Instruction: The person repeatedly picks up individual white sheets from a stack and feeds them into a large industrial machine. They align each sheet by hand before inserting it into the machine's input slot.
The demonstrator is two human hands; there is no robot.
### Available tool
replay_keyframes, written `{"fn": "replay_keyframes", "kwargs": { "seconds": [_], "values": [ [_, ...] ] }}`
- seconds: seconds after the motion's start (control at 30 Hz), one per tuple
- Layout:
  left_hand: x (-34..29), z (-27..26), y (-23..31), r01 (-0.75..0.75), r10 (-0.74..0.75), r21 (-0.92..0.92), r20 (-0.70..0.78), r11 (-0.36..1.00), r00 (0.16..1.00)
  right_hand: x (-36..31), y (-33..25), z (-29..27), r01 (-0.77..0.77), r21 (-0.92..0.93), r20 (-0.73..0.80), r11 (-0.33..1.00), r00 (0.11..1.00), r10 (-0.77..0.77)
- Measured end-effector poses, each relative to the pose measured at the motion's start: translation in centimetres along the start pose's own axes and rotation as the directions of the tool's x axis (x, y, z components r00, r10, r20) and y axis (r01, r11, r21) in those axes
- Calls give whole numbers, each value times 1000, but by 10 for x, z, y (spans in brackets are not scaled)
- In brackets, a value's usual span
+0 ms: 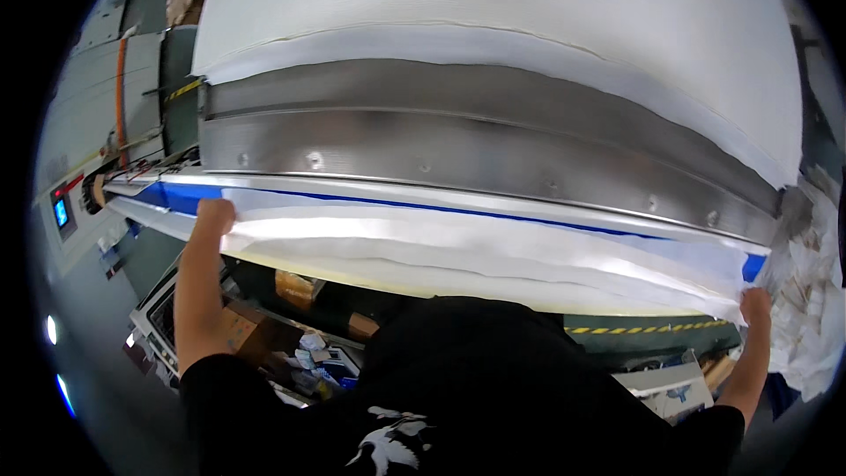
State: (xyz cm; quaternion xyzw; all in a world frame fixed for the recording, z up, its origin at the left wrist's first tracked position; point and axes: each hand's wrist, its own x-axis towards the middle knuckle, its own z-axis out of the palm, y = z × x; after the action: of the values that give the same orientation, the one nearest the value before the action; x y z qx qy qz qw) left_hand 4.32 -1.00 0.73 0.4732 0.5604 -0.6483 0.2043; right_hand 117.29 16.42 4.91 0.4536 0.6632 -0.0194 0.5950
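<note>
A long white sheet (467, 251), thin and slightly rumpled, stretches across in front of my body. Near its left end my left hand (216, 211) is closed on the edge. At the far right end my right hand (754, 304) grips the other corner, arm spread wide. Under the sheet runs a blue strip (185, 198), which shows along the upper edge and at both ends. Beyond it lies a grey metal plate (423, 150) with several bolt heads. A wide white cloth (493, 0) covers the surface past the plate.
Crumpled white material (806, 282) is heaped beside my right hand. A control panel with a blue screen (62, 210) stands at far left. Below me are an open box of small items (322, 361), a brown carton (247, 330) and yellow-black floor tape (652, 329).
</note>
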Motion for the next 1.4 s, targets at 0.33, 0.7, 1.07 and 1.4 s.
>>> {"fn": "replay_keyframes", "kwargs": {
  "seconds": [0.33,0.7,1.07,1.4],
  "values": [
    [5,-4,-43,489,-567,-463,-35,739,823,0,-12,28,-7,146,5,989,1000,6],
    [31,-6,1,224,-543,-665,-320,712,777,11,-105,-130,157,602,106,783,956,-274],
    [54,11,16,37,-681,-846,-401,531,614,26,-145,-152,170,561,-103,810,985,-136],
    [61,-107,48,-391,-722,-735,-658,554,212,16,-296,-418,540,569,-547,620,812,-205]
  ]
}}
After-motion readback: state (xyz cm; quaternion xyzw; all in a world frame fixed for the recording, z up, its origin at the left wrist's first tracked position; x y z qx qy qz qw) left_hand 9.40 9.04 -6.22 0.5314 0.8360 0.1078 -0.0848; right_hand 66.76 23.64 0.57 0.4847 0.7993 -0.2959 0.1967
